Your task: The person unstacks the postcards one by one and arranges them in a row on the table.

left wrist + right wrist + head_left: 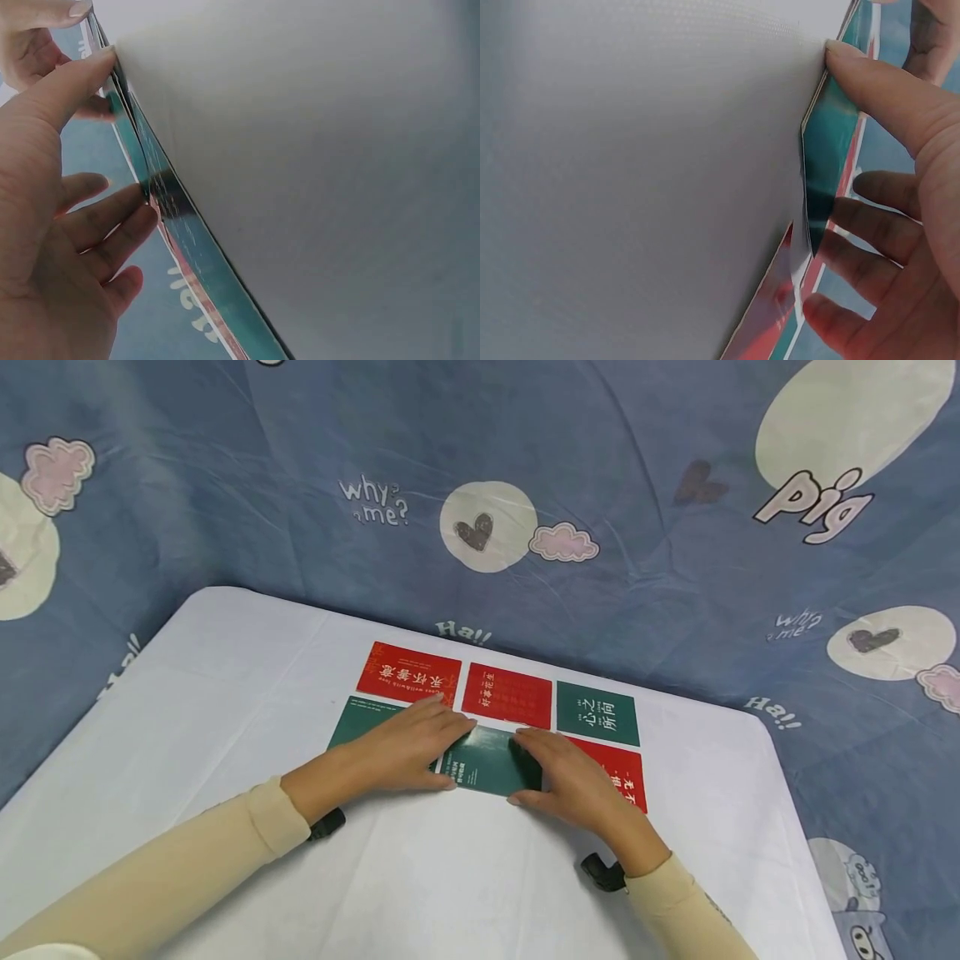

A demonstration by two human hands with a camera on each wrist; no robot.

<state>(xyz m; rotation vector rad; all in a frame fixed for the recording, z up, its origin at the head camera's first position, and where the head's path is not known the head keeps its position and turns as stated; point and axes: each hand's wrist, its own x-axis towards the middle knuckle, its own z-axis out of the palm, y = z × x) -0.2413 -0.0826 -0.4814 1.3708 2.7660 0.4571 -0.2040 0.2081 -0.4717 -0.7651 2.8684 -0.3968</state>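
A green card [493, 760] with white print lies in the middle of the near row, between my hands. My left hand [408, 745] holds its left part, thumb at the near edge and fingers toward the far edge. On its right part my right hand [573, 777] grips the same two edges. The right wrist view shows the green card [831, 142] tilted, with the thumb on its near edge. Another green card [347, 720] is partly hidden under my left forearm and hand. A red card [628, 767] sits partly behind my right hand.
Along the far row lie a red card [397, 670], a second red card [508, 696] and a green card [597, 713]. All are on a white-covered table [465, 893]. A blue printed cloth [300, 460] hangs behind the table's far edge.
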